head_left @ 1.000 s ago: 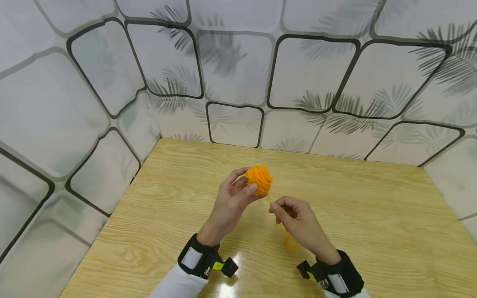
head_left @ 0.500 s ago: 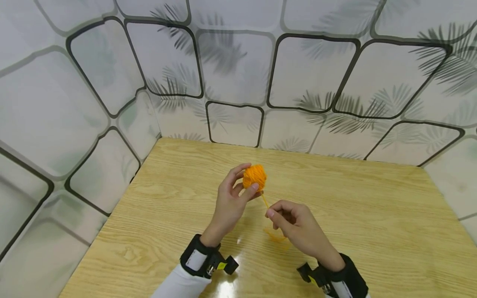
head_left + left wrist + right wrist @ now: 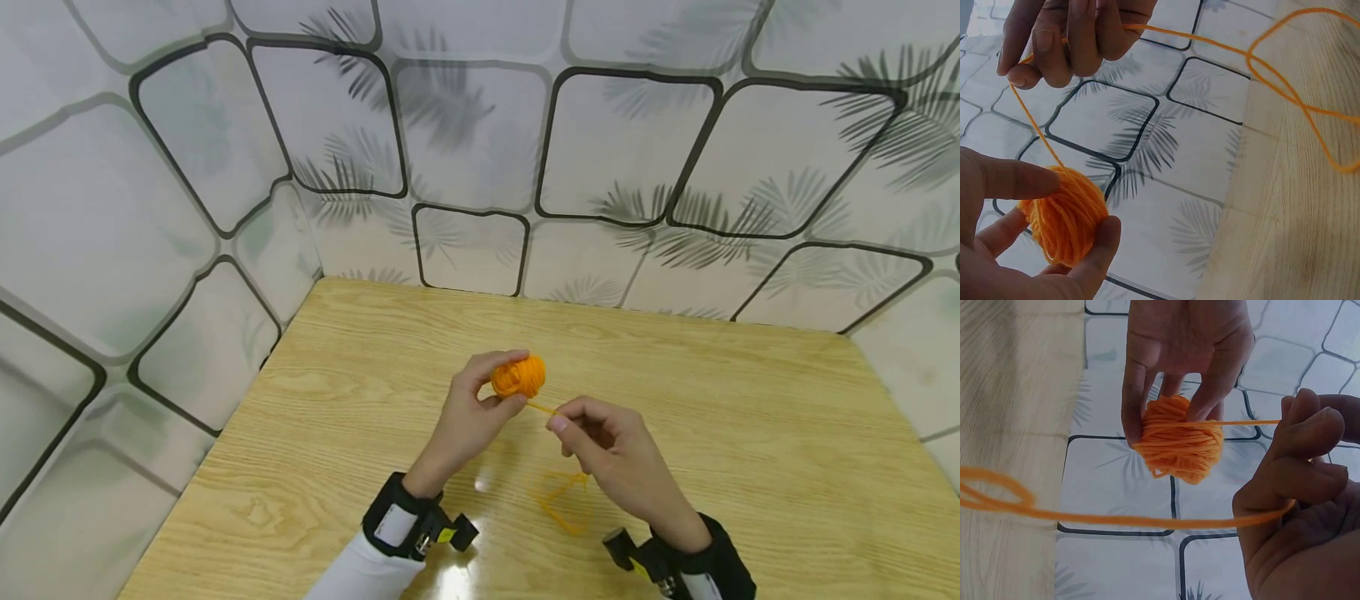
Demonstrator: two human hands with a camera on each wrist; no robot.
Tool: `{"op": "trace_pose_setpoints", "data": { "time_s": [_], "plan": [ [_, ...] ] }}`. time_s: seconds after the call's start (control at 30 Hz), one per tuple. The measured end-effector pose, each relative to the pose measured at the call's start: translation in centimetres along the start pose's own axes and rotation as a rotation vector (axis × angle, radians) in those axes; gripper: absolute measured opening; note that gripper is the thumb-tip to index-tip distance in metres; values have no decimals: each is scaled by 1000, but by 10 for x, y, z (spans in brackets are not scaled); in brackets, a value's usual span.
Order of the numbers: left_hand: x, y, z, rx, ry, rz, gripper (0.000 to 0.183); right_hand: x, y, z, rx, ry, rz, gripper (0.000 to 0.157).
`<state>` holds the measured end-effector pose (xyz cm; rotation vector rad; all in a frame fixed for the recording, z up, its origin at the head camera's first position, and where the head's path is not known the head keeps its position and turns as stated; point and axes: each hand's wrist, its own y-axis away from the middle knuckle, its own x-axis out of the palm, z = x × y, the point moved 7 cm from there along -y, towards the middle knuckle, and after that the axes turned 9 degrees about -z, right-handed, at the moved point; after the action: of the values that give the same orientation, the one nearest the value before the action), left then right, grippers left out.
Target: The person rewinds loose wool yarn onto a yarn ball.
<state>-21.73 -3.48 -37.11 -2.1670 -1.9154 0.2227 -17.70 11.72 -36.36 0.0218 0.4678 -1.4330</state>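
Note:
My left hand (image 3: 474, 417) holds a small ball of orange yarn (image 3: 519, 377) above the table, thumb and fingertips around it. To its right, my right hand (image 3: 618, 454) pinches the yarn strand (image 3: 1250, 423) between thumb and forefinger. That strand runs taut from the ball to the pinch. In the right wrist view the ball (image 3: 1182, 440) shows its wound layers, with a small loop sticking out underneath. Past the curled fingers of the right hand (image 3: 1079, 37), the loose tail (image 3: 1191, 37) trails off in loops.
The wood-grain table (image 3: 360, 350) spreads out around both hands. A patterned wall covering (image 3: 472, 250) with black outlines and leaf prints rises behind it and at the left. Loose yarn (image 3: 558, 508) hangs or lies below the right hand; which one, I cannot tell.
The ball has turned in the left hand and sits slightly lower. My right hand has shifted a little right, and the strand now slants flatter. The loose yarn has changed shape below.

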Motion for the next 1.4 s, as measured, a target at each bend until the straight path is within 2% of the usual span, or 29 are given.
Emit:
{"op": "trace_pose_setpoints", "data": {
  "time_s": [0.1,0.3,0.53,0.73,0.93,1.13,1.3,1.4],
  "plan": [
    [5,2,0,-17,-55,74,45,-5,-1,2,-13,-4,-27,12],
    [14,5,23,-4,-157,222,51,-14,-2,5,-20,6,-70,11],
    [23,10,28,25,-138,365,44,-25,-4,3,-23,20,-116,13],
    [30,16,27,18,-96,506,45,-32,-7,-1,8,18,-165,15],
    [35,20,20,5,-27,594,49,-37,-12,-12,41,-24,-205,22],
    [37,24,5,-13,71,640,53,-38,-17,-25,59,-65,-242,26],
    [37,24,-8,-26,261,654,64,-31,-18,-36,98,-74,-232,30],
    [34,23,-11,-45,379,628,70,-22,-17,-39,121,-74,-199,31]
  ]
}}
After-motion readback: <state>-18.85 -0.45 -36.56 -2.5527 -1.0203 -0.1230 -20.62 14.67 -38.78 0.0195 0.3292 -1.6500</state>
